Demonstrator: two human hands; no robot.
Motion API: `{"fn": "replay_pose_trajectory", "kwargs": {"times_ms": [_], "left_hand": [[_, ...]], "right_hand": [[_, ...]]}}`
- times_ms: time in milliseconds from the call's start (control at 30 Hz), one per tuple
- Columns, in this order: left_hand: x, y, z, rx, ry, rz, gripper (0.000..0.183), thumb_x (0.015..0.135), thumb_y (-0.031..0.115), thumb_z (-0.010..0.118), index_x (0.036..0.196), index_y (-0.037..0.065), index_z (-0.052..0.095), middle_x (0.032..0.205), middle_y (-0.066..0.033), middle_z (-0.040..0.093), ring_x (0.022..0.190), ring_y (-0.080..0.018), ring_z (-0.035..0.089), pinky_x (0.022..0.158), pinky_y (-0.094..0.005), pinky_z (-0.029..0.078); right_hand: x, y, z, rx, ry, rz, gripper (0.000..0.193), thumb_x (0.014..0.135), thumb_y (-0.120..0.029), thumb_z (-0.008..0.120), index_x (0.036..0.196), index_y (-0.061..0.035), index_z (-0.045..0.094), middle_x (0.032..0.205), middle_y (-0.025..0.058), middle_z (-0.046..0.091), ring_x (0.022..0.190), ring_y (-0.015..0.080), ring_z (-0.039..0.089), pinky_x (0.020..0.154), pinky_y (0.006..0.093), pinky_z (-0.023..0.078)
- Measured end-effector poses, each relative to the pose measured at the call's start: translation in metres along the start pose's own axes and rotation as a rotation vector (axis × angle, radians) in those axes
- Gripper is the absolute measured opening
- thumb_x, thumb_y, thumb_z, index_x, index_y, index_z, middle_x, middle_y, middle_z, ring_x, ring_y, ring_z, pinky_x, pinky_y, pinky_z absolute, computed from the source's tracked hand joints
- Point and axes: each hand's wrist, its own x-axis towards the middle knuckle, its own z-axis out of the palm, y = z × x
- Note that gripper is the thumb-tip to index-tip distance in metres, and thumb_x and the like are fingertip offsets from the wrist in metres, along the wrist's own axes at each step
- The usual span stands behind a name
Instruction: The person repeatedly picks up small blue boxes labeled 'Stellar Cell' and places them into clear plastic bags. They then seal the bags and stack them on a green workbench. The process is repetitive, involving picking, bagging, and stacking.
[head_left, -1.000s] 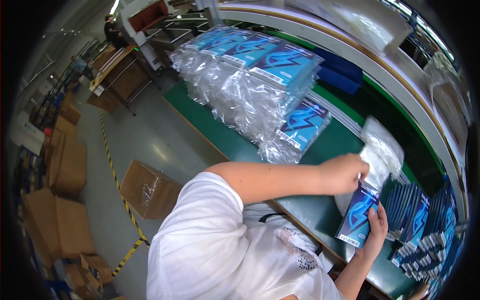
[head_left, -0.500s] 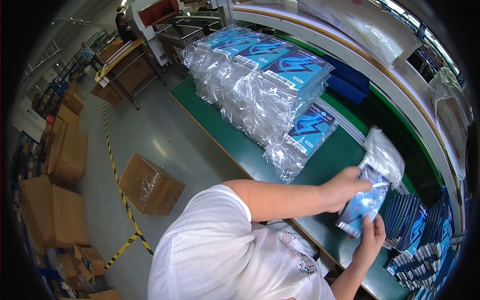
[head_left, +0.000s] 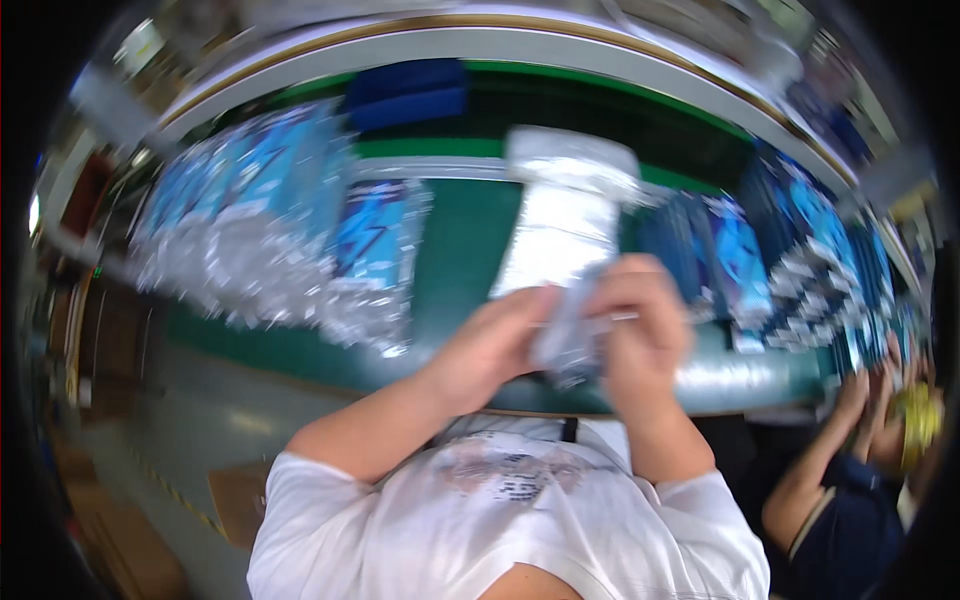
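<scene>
In front of my chest I hold a flat blue box (head_left: 568,340), smeared by motion, with what looks like clear plastic about it. My left hand (head_left: 497,345) grips its left side, fingers closed. On its right side my right hand (head_left: 642,315) is closed too, fingers bent over the top. Just beyond my hands lies a pile of clear plastic bags (head_left: 570,215), shining white. To the left stand rows of blue boxes in clear bags (head_left: 245,190), and a nearer bagged stack (head_left: 370,245) sits beside them.
Unbagged blue boxes (head_left: 735,245) stand in rows on the green table (head_left: 455,230) to the right. A dark blue bin (head_left: 405,95) is at the back, under a long shelf edge (head_left: 480,40). A co-worker (head_left: 850,510) sits close on my right. A cardboard box (head_left: 238,495) is on the floor at left.
My view has swung to the right, so the table now runs straight across. Both hands have brought the blue box in front of my chest, and a co-worker has come into view.
</scene>
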Motion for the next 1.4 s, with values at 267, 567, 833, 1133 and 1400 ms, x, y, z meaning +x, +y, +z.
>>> {"fn": "replay_pose_trajectory", "kwargs": {"times_ms": [267,567,833,1133,1400], "left_hand": [[-0.009,0.04,-0.023,0.602,0.321,0.657,0.042,0.081,0.0,0.046,0.122,-0.006,0.048,0.119,-0.0149,0.053,0.108,-0.0206,0.053,0.095,-0.0338,0.04],[-0.014,0.051,-0.073,1.997,0.78,0.621,0.042,0.081,0.01,0.052,0.122,-0.002,0.049,0.138,-0.0193,0.04,0.132,-0.0369,0.03,0.11,-0.0465,0.02],[0.04,0.026,-0.017,2.005,-0.147,0.619,0.029,0.075,0.0,0.06,0.104,0.002,0.062,0.114,-0.0152,0.056,0.113,-0.0339,0.049,0.098,-0.0438,0.035],[0.051,0.027,-0.01,1.871,-0.238,0.631,0.026,0.076,0.006,0.061,0.101,0.0,0.062,0.094,-0.0156,0.058,0.09,-0.0322,0.055,0.082,-0.0379,0.044],[0.035,0.002,0.015,0.712,-0.182,0.199,0.05,0.08,0.008,0.069,0.122,-0.005,0.046,0.113,-0.0136,0.056,0.106,-0.0196,0.056,0.088,-0.0338,0.047]], "right_hand": [[0.006,-0.006,-0.006,0.176,-0.184,0.114,0.037,0.08,-0.007,0.066,0.114,0.0002,0.057,0.091,0.0111,0.061,0.079,0.0195,0.06,0.069,0.0296,0.048],[0.022,0.039,-0.106,-1.17,0.111,0.453,0.061,0.07,-0.036,0.074,0.111,0.0043,0.055,0.101,0.0212,0.055,0.096,0.037,0.051,0.083,0.0458,0.04],[0.014,0.028,-0.102,-0.948,0.303,0.184,0.064,0.061,-0.023,0.079,0.117,-0.0025,0.053,0.107,0.016,0.055,0.096,0.032,0.052,0.085,0.0393,0.043],[0.0,0.005,-0.085,0.668,0.231,0.81,0.059,0.086,-0.045,0.059,0.123,-0.0003,0.045,0.1,0.0101,0.056,0.078,0.0117,0.056,0.066,0.025,0.047],[-0.003,0.034,-0.035,0.802,0.514,0.923,0.031,0.088,-0.012,0.054,0.111,0.0081,0.051,0.097,0.0126,0.061,0.084,0.0167,0.061,0.074,0.0285,0.05]]}}
